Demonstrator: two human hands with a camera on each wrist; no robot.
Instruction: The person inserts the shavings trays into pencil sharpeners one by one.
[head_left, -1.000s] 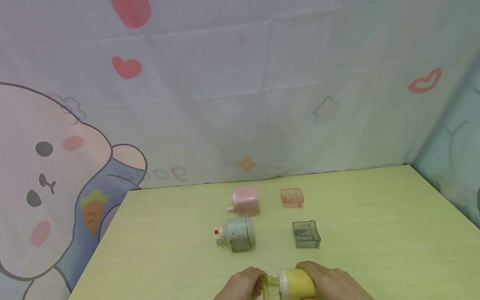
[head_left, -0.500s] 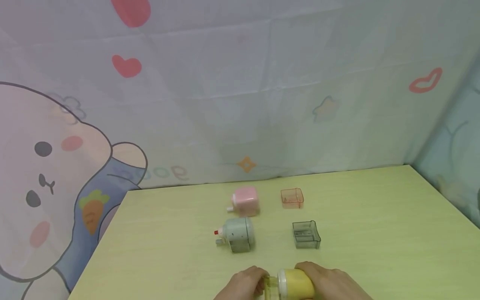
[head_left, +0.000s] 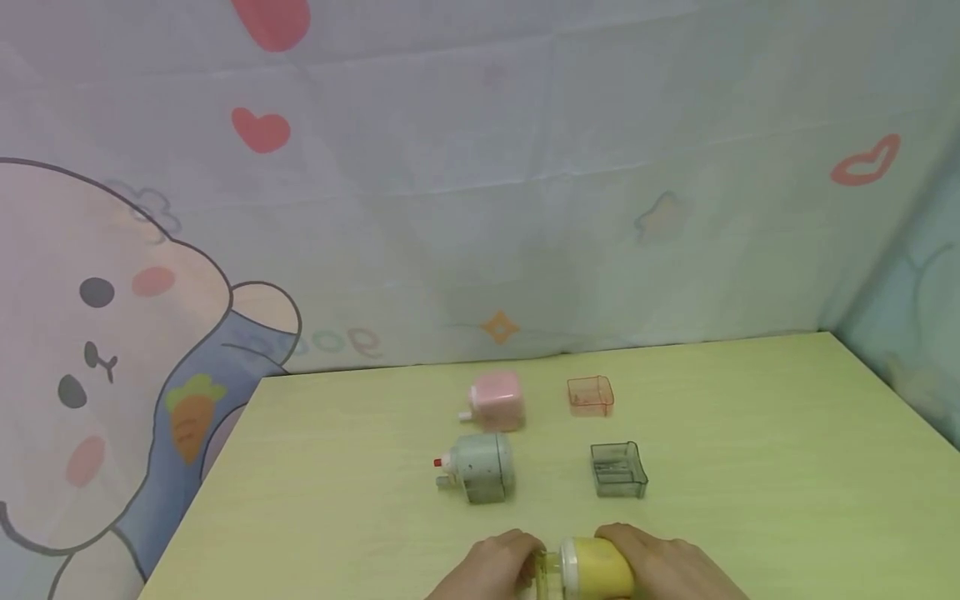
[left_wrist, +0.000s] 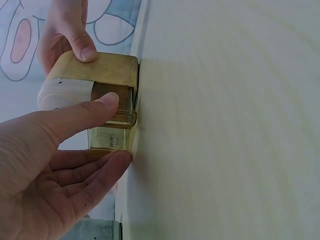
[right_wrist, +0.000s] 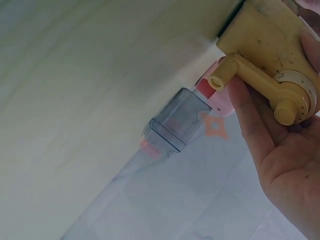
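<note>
A yellow crank pencil sharpener (head_left: 602, 571) lies near the front edge of the table, at the bottom of the head view. My right hand (head_left: 660, 567) grips its body; the crank handle (right_wrist: 257, 77) shows in the right wrist view. On the other side, my left hand (head_left: 491, 568) pinches a clear yellow shavings drawer (left_wrist: 107, 137) between thumb and fingers. The drawer sits partly inside the sharpener's opening, its outer end sticking out. Part of the drawer is covered by the left thumb.
Behind my hands lie a grey-green sharpener (head_left: 482, 468) and a pink sharpener (head_left: 498, 400). A clear grey drawer (head_left: 618, 472) and a clear red drawer (head_left: 591, 397) rest to their right. A patterned cloth (head_left: 585, 208) hangs along the table's back edge.
My left hand has moved slightly right with the yellow drawer, closer to the sharpener body. The right hand keeps its grip in almost the same place. The head view has shifted a little.
</note>
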